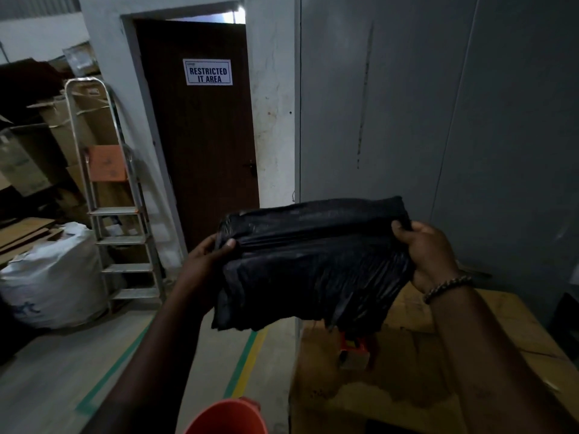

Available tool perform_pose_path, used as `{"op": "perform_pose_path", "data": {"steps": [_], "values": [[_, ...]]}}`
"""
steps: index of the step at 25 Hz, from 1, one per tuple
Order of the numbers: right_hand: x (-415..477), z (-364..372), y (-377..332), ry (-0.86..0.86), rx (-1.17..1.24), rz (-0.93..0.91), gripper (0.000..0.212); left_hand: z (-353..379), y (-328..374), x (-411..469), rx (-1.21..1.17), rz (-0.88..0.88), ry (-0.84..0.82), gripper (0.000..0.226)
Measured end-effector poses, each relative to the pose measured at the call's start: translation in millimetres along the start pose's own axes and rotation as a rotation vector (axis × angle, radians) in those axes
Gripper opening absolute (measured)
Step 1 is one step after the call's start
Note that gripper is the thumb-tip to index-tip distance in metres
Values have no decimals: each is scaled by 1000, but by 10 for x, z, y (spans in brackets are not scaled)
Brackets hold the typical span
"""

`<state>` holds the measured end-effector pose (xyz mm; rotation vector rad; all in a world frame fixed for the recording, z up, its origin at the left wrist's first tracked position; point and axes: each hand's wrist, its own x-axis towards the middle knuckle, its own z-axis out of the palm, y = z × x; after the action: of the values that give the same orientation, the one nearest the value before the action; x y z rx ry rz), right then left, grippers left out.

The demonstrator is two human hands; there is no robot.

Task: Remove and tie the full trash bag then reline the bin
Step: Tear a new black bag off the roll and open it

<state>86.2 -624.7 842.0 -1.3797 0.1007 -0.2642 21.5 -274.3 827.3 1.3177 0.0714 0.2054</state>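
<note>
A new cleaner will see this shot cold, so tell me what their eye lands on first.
First, the folded black trash bag held up mid-frame, the left hand gripping its left edge and the right hand its right. Behind it, the white RESTRICTED IT AREA sign stands out on the brown door. At the bottom edge, the rim of the orange bin peeks in, beside a cardboard box.
</note>
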Motion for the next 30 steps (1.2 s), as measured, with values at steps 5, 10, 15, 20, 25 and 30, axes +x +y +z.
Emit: {"op": "perform_pose_path", "data": {"steps": [5,10,15,20,25,30], "values": [[-28,-42,-85,-92,246,12,22,11,4,-51,-63,-12,84,24],[-149,85,20,-345,114,69,54,-47,-50,-48,-171,-20,-171,65],[5,-9,-40,112,-36,14,11,-114,57,27,-195,-94,197,30],[80,35,-17,232,97,44,8,-319,53,57,-390,-49,152,73],[46,210,35,-33,169,120,45,-363,167,-42,-398,52,-80,37],[73,399,243,-97,-150,148,17,-284,248,-58,-225,115,-35,34]]}}
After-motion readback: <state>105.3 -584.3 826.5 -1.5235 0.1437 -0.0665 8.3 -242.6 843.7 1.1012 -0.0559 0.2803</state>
